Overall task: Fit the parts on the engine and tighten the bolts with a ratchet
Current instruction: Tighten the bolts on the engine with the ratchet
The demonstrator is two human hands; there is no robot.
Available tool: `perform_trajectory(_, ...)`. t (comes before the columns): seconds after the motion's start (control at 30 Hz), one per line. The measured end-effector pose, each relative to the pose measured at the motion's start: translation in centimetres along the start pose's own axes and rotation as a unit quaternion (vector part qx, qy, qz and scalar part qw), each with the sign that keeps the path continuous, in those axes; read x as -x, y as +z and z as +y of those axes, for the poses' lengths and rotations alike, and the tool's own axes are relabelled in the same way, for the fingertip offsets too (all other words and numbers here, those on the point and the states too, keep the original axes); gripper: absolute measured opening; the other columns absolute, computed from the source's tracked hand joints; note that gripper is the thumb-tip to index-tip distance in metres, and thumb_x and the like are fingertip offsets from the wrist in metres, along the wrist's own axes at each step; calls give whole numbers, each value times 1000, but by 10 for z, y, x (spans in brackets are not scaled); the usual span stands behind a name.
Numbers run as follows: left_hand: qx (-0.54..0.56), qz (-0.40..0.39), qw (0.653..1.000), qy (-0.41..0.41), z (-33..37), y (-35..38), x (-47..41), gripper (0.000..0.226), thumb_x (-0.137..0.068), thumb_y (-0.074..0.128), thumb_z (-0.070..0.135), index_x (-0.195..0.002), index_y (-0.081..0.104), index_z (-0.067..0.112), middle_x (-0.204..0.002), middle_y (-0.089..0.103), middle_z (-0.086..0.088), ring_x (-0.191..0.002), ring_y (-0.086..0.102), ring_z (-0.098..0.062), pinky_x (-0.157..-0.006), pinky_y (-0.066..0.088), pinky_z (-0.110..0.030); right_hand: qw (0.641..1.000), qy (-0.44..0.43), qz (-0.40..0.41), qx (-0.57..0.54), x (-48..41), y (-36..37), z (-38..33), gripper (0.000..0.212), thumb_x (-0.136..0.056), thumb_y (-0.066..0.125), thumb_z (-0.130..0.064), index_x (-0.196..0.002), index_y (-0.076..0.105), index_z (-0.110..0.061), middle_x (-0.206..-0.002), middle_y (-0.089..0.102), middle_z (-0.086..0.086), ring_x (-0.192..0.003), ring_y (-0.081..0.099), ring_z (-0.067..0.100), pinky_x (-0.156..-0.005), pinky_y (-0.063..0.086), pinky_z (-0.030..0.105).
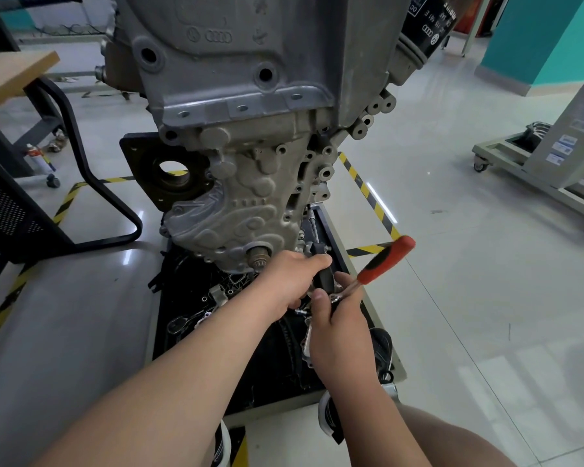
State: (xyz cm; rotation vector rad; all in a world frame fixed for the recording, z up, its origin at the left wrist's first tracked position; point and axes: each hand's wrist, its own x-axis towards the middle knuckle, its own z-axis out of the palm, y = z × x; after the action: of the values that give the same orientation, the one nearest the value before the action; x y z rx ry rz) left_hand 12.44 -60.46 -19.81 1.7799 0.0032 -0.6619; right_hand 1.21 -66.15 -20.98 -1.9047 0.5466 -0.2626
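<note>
Left hand: fingers curled round dark part, held against near right corner of engine. Right hand just nearer, touching left, gripping ratchet at head end; red-black handle angles far-right. Black tray under engine, loose metal parts inside.

Left hand grips a dark part at the lower corner of the engine; right hand holds the head of the red-handled ratchet just beside it.
</note>
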Motion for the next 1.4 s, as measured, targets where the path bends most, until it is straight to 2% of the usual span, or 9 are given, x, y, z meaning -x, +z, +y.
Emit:
perform_trajectory(0.1,-6,-5,1000,3,0,-1,-1,30,-83,66,45,-72,60,18,-55,35,4,-43,30,-12,-40,23,-17,988,69,11,-141,-3,2,-1,16,-101,41,-36,-116,42,-32,-83,62,-12,-75,61,4,-72,52,31)
perform_trajectory(0.23,18,-16,1000,7,-2,-1,0,34,-80,68,46,-61,53,22,-51,29,5,-36,24,-9,-36,20,-17,931,165,-5,-325,-5,1,-8,23,-103,38,-33,-102,51,-14,-53,47,-3,-42,41,14,-47,49,29)
perform_trajectory(0.37,31,-19,999,13,-2,1,1,33,-84,68,42,-63,56,19,-50,33,4,-36,24,-9,-36,19,-17,857,227,-31,-461,-3,0,-14,34,-104,38,-36,-85,54,-12,-51,44,-1,-38,33,13,-43,43,26)
perform_trajectory(0.57,16,-6,1000,16,-1,1,4,28,-86,68,38,-71,60,16,-52,38,0,-31,25,-8,-34,18,-15,790,259,-79,-550,0,5,-15,43,-104,35,-40,-85,58,-9,-52,44,0,-40,28,13,-44,39,27)
perform_trajectory(0.87,0,3,1000,11,-2,2,4,30,-85,68,41,-77,61,14,-57,39,-3,-36,26,-11,-35,20,-17,829,245,-78,-498,-1,7,-13,43,-105,33,-39,-83,55,-10,-50,45,-2,-38,31,12,-42,41,26)
perform_trajectory(1.03,-19,15,1000,7,-1,2,4,31,-84,68,44,-77,61,15,-55,40,2,-45,34,-13,-42,26,-20,923,191,-28,-332,0,6,-11,31,-103,38,-35,-88,50,-11,-52,48,-5,-42,42,12,-45,46,26)
perform_trajectory(1.17,-17,16,1000,11,0,2,4,31,-85,68,43,-76,61,14,-50,43,5,-46,38,-13,-42,26,-19,986,72,10,-153,3,5,-7,9,-100,42,-34,-110,42,-33,-83,63,-11,-73,61,5,-72,50,34)
perform_trajectory(1.27,-11,17,1000,8,0,3,4,29,-86,67,41,-78,63,13,-39,45,11,-38,39,-10,-39,26,-17,999,15,5,-46,4,5,-6,19,-100,42,-38,-115,31,-40,-87,65,-8,-77,64,8,-66,46,33)
perform_trajectory(1.4,-12,26,1000,11,-1,4,4,30,-85,68,41,-75,61,13,-39,44,11,-40,39,-12,-42,27,-18,998,20,12,-52,4,6,-5,20,-100,42,-37,-118,32,-39,-90,67,-5,-78,65,13,-68,48,34)
